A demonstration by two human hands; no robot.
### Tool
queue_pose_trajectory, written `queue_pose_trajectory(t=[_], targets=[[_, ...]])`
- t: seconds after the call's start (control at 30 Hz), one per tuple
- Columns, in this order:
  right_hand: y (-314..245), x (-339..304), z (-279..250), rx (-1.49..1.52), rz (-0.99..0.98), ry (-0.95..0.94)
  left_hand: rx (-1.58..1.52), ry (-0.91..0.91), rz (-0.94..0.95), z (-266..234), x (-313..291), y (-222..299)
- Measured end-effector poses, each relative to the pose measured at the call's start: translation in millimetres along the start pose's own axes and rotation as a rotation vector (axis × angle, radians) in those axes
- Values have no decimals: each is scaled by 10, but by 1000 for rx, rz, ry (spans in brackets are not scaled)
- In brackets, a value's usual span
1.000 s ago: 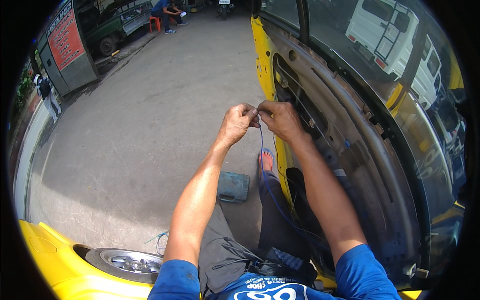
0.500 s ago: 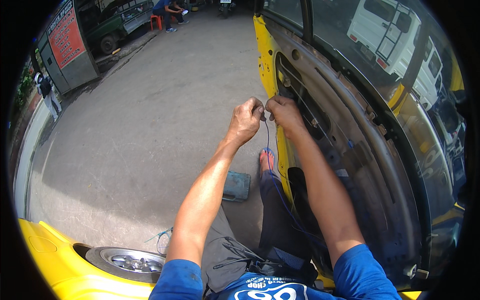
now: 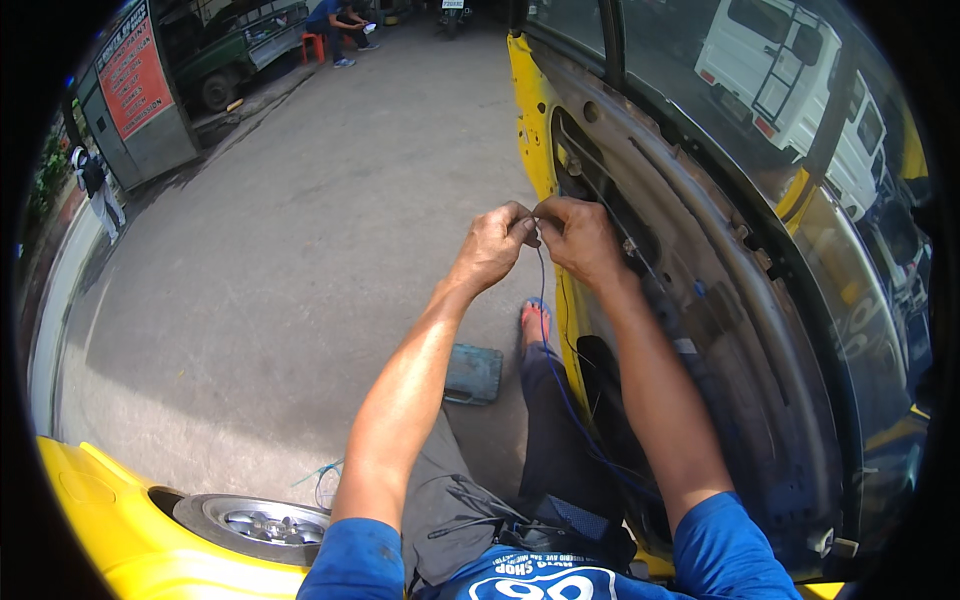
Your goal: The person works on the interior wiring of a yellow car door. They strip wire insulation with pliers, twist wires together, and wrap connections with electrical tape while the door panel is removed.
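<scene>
My left hand (image 3: 496, 246) is closed in a pinch on the upper end of a thin blue wire (image 3: 546, 310). Against it, fingertips touching, my right hand (image 3: 582, 242) is pinched shut too; the wire ends are hidden between the fingers. The blue wire hangs down past my foot and curves under my right forearm toward the door. A thin dark wire (image 3: 566, 318) runs down from beneath my right hand along the yellow door edge (image 3: 533, 130). Just right of my hands stands the open car door (image 3: 740, 330), its inner panel stripped to bare metal.
A blue-green flat case (image 3: 473, 374) lies on the concrete by my legs. A yellow car fender (image 3: 110, 510) and wheel (image 3: 262, 526) are at lower left. Farther off are a red sign (image 3: 133, 82), a seated person (image 3: 335, 22) and a walking person (image 3: 98, 190). A white van (image 3: 770, 60) shows through the window.
My hands have come together at the fingertips, the left moving slightly down and right. The blue wire's top has shifted right with them.
</scene>
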State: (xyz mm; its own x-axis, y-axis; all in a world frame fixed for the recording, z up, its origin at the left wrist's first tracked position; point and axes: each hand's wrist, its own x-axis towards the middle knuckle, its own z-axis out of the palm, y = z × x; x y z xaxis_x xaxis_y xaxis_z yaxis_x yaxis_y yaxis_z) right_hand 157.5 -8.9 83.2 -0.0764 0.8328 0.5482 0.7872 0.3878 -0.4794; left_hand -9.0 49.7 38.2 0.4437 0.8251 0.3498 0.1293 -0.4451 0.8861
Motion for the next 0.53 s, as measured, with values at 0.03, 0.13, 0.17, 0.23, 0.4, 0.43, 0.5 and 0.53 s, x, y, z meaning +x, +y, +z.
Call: queue_pose_trajectory(t=[0.03,0.13,0.17,0.23,0.4,0.43,0.5,0.53], targets=[[1,-5,3,-19,19,-14,-1,4,2,0,-10,-2],[7,16,11,-70,1,8,-33,4,-7,13,-12,3],[5,15,16,-63,0,43,-58,-1,-16,7,-1,3],[-5,10,31,-46,-3,111,-72,-15,-33,1,4,-1],[7,-19,-27,117,-32,3,-169,-62,-53,-30,57,-76],[17,-22,-57,114,50,-100,-220,-85,-85,-34,65,-97],[18,8,-94,126,154,-185,-322,-128,-147,-65,84,-133],[19,27,-115,128,215,-230,-322,-128,-146,-60,90,-149]])
